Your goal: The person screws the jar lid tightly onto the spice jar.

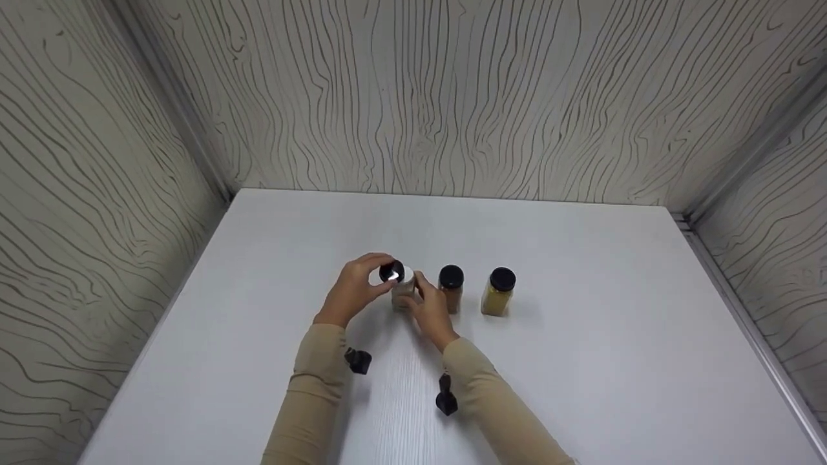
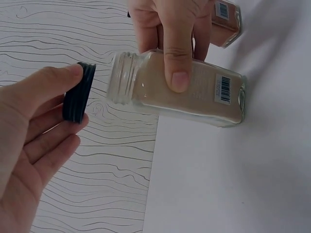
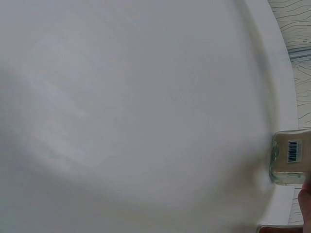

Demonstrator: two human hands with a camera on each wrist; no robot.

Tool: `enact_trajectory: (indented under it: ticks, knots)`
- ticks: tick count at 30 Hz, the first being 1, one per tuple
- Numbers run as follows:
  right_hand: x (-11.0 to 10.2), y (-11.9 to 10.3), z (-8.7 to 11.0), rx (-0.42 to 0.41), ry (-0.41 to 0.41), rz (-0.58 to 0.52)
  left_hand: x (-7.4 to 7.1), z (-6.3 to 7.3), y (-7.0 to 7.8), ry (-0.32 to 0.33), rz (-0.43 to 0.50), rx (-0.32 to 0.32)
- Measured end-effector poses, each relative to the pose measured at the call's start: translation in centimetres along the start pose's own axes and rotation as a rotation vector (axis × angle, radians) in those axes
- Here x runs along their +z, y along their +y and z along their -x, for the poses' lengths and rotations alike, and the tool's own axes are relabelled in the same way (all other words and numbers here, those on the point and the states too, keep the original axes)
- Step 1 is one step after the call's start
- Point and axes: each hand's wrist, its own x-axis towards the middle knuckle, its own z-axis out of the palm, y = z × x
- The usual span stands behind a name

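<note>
A square glass jar (image 2: 204, 104) of beige powder stands on the white table, its threaded neck uncovered and a barcode label low on its side. My right hand (image 1: 431, 313) grips this jar around its body, the thumb lying along the glass in the left wrist view. Between thumb and fingers, my left hand (image 1: 352, 287) pinches a black lid (image 2: 79, 94), held apart from the jar's mouth and tilted. In the right wrist view only the lower part of the jar (image 3: 291, 160) and a bit of the right hand (image 3: 305, 206) show at the edge.
Just right of the right hand stands a black-lidded jar (image 1: 451, 278) with reddish-brown contents. Farther right is another black-lidded jar (image 1: 497, 300) with yellow contents. Wood-grain patterned panels (image 1: 413, 97) border the white table (image 1: 614, 361) at the back and sides.
</note>
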Motion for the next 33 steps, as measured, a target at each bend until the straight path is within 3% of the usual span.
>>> enact_trajectory:
  ticks: [16, 33]
  knots:
    - [0.1, 0.3, 0.0, -0.078, 0.037, 0.013, 0.9, -0.5, 0.2, -0.039, -0.003, 0.005]
    - [0.1, 0.3, -0.1, -0.030, 0.033, 0.005, 1.6, -0.9, 0.2, -0.085, -0.010, -0.026]
